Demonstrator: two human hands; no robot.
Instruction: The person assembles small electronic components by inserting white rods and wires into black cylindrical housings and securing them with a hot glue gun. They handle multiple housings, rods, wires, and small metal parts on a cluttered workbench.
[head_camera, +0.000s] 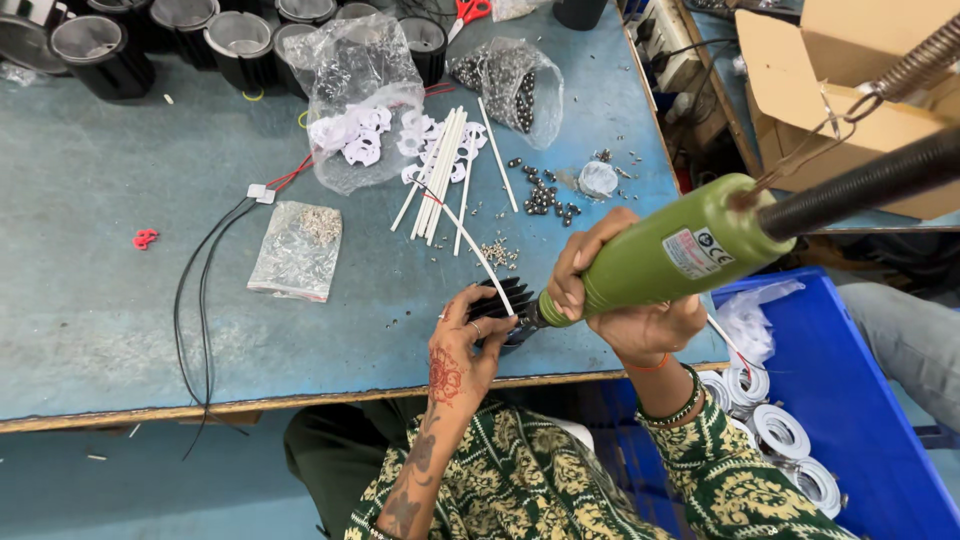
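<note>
Fins feel stiff and sharp-edged: my left hand pinches the black heat sink by its sides while my right hand wraps the green screwdriver.

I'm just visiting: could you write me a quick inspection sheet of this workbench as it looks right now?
Surface: blue-grey worktable, scuffed.
Job's things: black finned heat sink at the table's front edge; green electric screwdriver with its tip at it.
Clutter: white sticks, loose screws, clear bags of parts, black cups, red scissors.
Hands: left hand steadies the heat sink; right hand grips the screwdriver.
Cables: black wire trailing over the front edge; screwdriver hose.
Surroundings: blue crate of white rings; cardboard box.
</note>
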